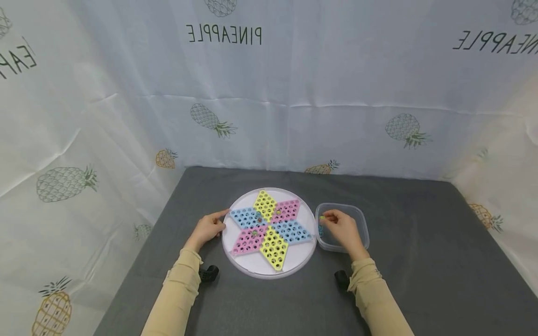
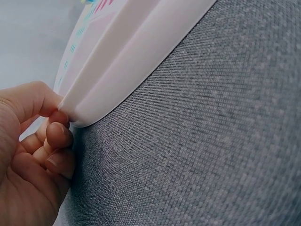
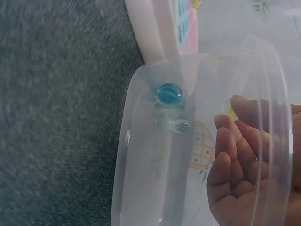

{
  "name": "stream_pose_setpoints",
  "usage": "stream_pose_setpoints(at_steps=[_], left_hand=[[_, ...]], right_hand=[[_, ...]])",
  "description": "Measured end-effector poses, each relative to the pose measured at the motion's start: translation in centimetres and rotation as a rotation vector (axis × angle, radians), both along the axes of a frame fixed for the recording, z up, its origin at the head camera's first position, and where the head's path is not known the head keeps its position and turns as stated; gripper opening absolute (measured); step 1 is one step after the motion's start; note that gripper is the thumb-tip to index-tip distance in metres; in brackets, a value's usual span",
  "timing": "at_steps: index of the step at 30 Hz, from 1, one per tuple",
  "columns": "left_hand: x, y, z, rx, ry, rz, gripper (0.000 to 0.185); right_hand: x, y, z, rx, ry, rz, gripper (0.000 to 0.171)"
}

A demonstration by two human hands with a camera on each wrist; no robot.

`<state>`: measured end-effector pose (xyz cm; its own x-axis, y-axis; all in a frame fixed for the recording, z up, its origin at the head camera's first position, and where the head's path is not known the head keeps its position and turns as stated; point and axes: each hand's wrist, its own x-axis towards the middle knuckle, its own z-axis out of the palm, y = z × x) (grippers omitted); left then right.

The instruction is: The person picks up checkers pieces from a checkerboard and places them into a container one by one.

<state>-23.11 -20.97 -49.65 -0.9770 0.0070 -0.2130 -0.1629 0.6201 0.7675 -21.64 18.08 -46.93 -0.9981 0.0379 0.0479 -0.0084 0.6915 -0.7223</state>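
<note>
A round white Chinese checkers board [image 1: 294,259] with a pink, blue and yellow star lies on the table. At its left rim my left hand [image 1: 208,227] grips the edge, thumb and finger against the rim, the other fingers curled in the left wrist view. My right hand [image 1: 342,228] pinches a clear marble with yellow-green in it [image 3: 229,109] between thumb and fingertips, above a clear plastic container [image 1: 364,233]. Inside that container are a blue marble [image 3: 170,95] and a clear marble [image 3: 179,124]. A few marbles, including a reddish one [image 1: 259,220], sit in the board's holes.
The container stands right against the board's right side. Dark grey cloth [image 1: 420,261] covers the table. A white curtain [image 1: 294,135] with pineapple prints hangs behind and at both sides. Black wrist devices [image 1: 208,274] sit below both hands.
</note>
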Motion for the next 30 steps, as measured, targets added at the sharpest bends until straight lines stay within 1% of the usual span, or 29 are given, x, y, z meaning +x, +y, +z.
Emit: stream_pose_setpoints(at_steps=[7,12,16,22,30], left_hand=[[0.19,0.00,-0.14,0.005,0.008,0.000,0.053],[0.22,0.02,-0.06,0.013,0.006,-0.007,0.053],[0.13,0.04,-0.02,0.019,0.000,0.003,0.053],[0.05,0.04,0.03,0.015,0.012,0.005,0.053],[0.11,0.10,0.19,0.017,0.003,0.007,0.053]], right_hand=[[-0.58,0.08,-0.26,0.053,-0.016,0.025,0.028],[-0.72,0.14,-0.44,0.068,-0.029,0.044,0.027],[-0.85,0.17,-0.64,0.075,-0.025,0.062,0.027],[-1.04,0.29,-0.77,0.067,-0.029,0.064,0.027],[-0.89,0.28,-0.49,0.048,-0.034,0.047,0.028]])
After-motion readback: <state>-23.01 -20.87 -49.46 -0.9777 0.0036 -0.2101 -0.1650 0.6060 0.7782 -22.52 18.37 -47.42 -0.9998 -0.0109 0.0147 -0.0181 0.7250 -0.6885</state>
